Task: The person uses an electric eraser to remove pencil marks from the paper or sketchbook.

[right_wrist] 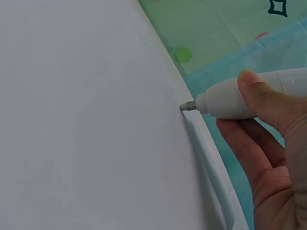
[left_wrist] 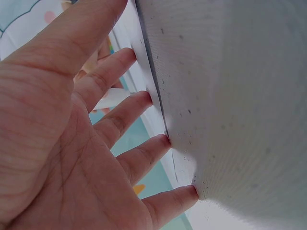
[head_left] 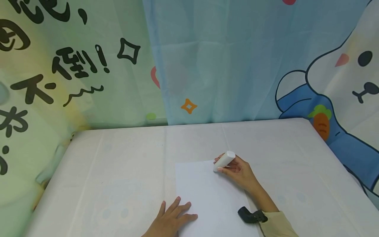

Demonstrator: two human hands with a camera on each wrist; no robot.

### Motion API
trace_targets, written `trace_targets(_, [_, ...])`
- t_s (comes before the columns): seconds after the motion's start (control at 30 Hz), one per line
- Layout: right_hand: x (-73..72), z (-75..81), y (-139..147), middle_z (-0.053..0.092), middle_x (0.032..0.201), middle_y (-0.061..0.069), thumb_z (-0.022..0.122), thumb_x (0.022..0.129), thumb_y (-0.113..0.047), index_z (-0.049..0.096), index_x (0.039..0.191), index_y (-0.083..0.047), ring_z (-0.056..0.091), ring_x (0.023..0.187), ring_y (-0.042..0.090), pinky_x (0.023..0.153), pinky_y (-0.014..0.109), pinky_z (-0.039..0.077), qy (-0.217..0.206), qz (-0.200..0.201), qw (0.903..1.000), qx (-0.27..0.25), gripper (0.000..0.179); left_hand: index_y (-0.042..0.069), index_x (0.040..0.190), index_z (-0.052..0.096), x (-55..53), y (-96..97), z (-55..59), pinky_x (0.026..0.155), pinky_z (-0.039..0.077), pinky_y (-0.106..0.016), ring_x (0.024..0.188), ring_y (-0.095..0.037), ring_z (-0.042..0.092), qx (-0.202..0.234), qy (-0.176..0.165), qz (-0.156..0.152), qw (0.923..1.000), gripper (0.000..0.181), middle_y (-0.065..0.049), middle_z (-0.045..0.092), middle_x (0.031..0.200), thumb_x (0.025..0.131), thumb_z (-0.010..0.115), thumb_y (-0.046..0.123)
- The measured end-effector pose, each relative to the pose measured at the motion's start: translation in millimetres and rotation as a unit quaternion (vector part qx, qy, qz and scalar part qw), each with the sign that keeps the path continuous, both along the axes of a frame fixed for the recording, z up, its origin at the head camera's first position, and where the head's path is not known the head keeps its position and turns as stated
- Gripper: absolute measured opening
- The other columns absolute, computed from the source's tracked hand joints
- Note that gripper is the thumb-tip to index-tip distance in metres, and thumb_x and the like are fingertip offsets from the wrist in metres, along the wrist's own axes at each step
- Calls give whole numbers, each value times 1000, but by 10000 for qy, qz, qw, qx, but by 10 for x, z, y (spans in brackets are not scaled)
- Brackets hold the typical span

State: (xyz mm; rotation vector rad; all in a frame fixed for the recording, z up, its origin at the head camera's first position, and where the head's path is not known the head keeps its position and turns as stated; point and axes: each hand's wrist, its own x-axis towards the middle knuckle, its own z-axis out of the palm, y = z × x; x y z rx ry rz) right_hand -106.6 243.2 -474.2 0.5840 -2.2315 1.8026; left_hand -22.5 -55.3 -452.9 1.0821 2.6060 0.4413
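My right hand (head_left: 238,169) holds a thick white electric eraser (head_left: 225,160) between thumb and fingers, its body leaning over the upper right part of a white sheet of paper (head_left: 210,194). In the right wrist view, the narrow tip of the eraser (right_wrist: 220,103) points at the paper (right_wrist: 110,115), right at its surface. My left hand (head_left: 174,217) lies at the paper's left edge with fingers spread. The left wrist view has those fingertips (left_wrist: 144,98) pressing along the sheet's edge, and nothing lies in the palm.
The sheet lies on a white-covered table (head_left: 127,164). Behind the table hangs a blue and green printed curtain (head_left: 207,65), reaching round to the left side. A black strap-like piece (head_left: 251,216) sits at my right wrist, by the beige sleeve (head_left: 278,223).
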Motion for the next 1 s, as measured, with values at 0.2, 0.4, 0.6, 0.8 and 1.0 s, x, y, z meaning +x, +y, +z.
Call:
trace_targets(0.2, [-5, 11, -5, 70, 109, -6, 70, 77, 18, 56, 113, 11, 66, 100, 1, 83, 18, 52, 0, 39, 10000, -32, 40, 33, 137, 52, -6, -2, -1, 100, 35, -67, 141, -34, 35, 22, 94, -40, 9999, 67, 1, 43, 151, 80, 61, 69])
trace_targets(0.4, [-10, 29, -21, 71, 108, -6, 70, 77, 18, 56, 113, 13, 67, 99, 1, 82, 18, 53, 41, 137, 9998, -134, 39, 33, 137, 51, -7, -6, -3, 100, 34, -68, 142, -35, 33, 37, -1, -21, 10000, 68, 0, 42, 152, 80, 61, 69])
trace_targets(0.6, [-5, 13, -23, 71, 108, -5, 70, 76, 19, 56, 112, 12, 66, 99, 1, 82, 18, 52, 87, 152, 9998, -121, 39, 34, 137, 51, 2, -3, -4, 101, 33, -68, 143, -34, 33, 20, -58, 1, 10000, 67, 2, 41, 152, 81, 60, 69])
trace_targets(0.8, [-8, -7, -14, 71, 109, -3, 70, 77, 18, 56, 113, 12, 66, 101, 2, 84, 18, 52, 91, 218, 9996, -148, 40, 35, 137, 51, 11, 0, -5, 101, 33, -68, 142, -34, 33, 22, -31, 19, 10000, 65, 2, 42, 152, 82, 58, 70])
trace_targets(1.0, [-13, -12, -22, 71, 109, -6, 69, 76, 20, 55, 113, 13, 66, 101, 2, 84, 18, 52, 155, 287, 9993, -191, 40, 35, 137, 51, 11, 10, 6, 102, 32, -68, 143, -33, 32, -21, -115, 55, 9999, 65, 2, 41, 152, 83, 57, 70])
